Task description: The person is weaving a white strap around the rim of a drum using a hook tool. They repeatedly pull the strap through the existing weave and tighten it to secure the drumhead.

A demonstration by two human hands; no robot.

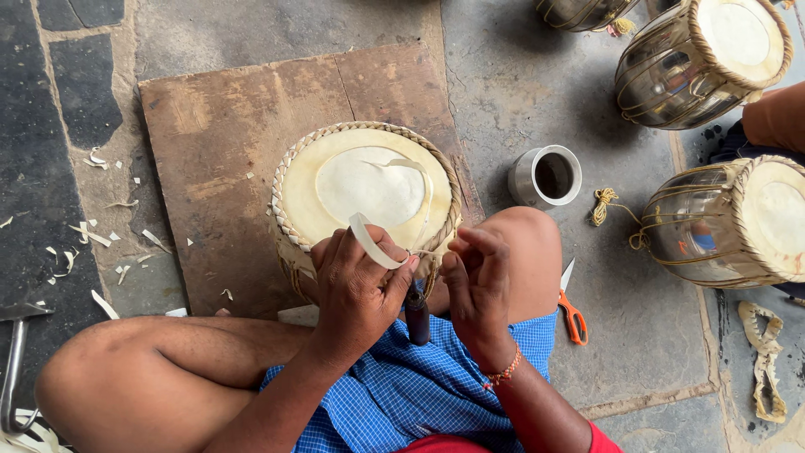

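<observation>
The person sits on the stone floor with a small drum (366, 189) between the knees, standing on a wooden board (218, 143). The left hand (356, 289) has its fingers closed around a dark-handled tool (417, 315) and also pins a pale, curling strip of hide (375, 243) under the thumb. The right hand (478, 285) has its fingertips pinched together on the strip's thin end, right at the near rim of the drum, where the braided lacing runs around the pale skin. To do this bit well, it seems best to keep the strip tight, go slowly, and keep the tool's tip away from the fingers and the drum skin. A little metal cup (547, 176) stands on the floor just beside the right knee; it holds something dark, but what it is cannot be told. Orange-handled scissors (573, 312) lie near that knee. Two more drums with shiny metal bodies (700, 59) and (729, 222) lie tipped on their sides to the right. Pale scraps (92, 239) lie scattered on the floor to the left.
</observation>
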